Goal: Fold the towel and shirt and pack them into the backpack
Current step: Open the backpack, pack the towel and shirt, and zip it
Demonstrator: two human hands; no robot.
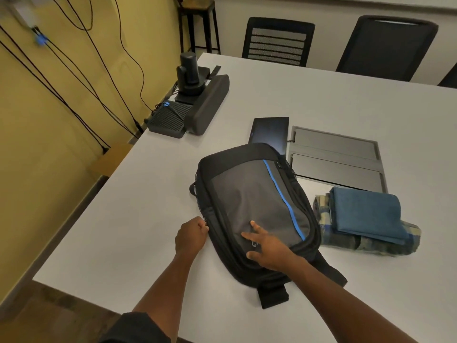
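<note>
A black and grey backpack (252,201) with a blue stripe lies flat on the white table (128,231), its front panel up. My left hand (190,236) is curled at the bag's left edge, pinching something small there that looks like a zipper pull. My right hand (267,246) presses flat on the grey front panel with fingers spread. To the right of the bag lies a folded blue towel (368,216) stacked on a folded plaid shirt (366,243).
A dark tablet (270,131) and a grey recessed panel (338,157) lie behind the bag. A camera on its base with a speaker bar (195,100) stands at the table's far left edge. Two black chairs (277,40) stand behind the table. Cables hang on the yellow wall.
</note>
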